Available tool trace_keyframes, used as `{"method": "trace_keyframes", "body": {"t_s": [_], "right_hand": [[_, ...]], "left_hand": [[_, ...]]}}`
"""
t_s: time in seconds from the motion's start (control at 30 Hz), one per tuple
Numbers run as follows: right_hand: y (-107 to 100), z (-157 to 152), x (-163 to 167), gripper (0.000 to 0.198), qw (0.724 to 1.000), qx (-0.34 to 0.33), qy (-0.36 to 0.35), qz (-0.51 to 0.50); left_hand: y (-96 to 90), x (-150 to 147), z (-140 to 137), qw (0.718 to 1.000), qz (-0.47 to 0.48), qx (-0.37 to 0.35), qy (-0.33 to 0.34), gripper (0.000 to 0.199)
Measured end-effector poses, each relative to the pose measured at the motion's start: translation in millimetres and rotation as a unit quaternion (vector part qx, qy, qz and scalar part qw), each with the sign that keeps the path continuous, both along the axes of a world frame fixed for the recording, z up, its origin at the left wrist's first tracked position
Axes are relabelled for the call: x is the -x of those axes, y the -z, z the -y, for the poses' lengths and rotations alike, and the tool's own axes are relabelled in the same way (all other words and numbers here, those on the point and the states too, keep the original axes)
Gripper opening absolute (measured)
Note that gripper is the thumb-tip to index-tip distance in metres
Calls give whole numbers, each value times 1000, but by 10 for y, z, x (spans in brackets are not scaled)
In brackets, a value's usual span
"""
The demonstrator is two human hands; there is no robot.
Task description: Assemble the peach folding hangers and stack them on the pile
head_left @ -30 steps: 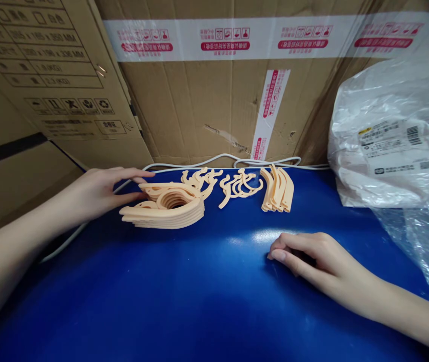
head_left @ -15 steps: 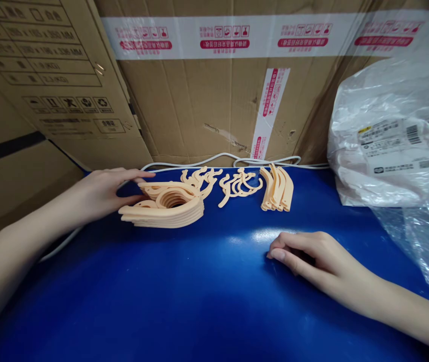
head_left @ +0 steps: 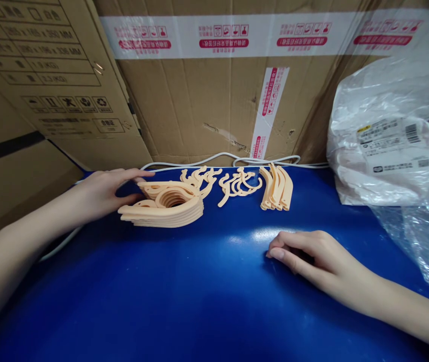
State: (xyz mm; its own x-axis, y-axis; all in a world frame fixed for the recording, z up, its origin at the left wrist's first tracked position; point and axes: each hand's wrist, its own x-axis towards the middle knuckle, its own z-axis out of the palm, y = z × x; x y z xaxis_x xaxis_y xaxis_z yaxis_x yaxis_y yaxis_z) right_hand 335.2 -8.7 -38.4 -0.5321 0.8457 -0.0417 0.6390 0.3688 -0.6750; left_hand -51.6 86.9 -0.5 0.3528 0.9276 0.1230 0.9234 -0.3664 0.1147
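Note:
My left hand [head_left: 104, 193] is at the left end of a neat stack of peach plastic folding-hanger bodies [head_left: 172, 213]. Its thumb and index finger are apart, and the fingertips reach the stack's edge; the other fingers are partly hidden. Right of the stack lie two loose heaps of curved hanger hooks, a left heap [head_left: 208, 178] and a middle heap [head_left: 239, 183]. Beyond them is a bundle of curved hanger arms [head_left: 277, 188]. My right hand [head_left: 312, 256] rests on the blue tabletop in front of this bundle, fingers curled against the thumb, with nothing visible in them.
Behind the parts stands a large cardboard box [head_left: 199, 105] with printed tape, and another carton [head_left: 67, 60] is at the left. A white cable [head_left: 214, 160] runs along the table's back edge. A clear plastic bag [head_left: 391, 151] with a labelled white package sits at the right.

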Motion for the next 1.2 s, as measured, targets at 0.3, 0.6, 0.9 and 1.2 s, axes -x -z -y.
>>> {"method": "trace_keyframes", "body": {"t_s": [0.3,0.6,0.9,1.2], "right_hand": [[3,4,-1,38,1000,8,2,3],[-11,4,-7,38,1000,1,-3,5],[18,-3,14,35,1000,-13,-4,-1],[-5,5,6,32,1000,-16,-11,0]], "left_hand": [[-110,-76,90,1000,-2,-24,13,43],[-217,-550,418,951,113,-288,-26,31],[322,-1255,934,943,68,-37,325,39],[375,-1266,944,946,70,79,307,49]]}}
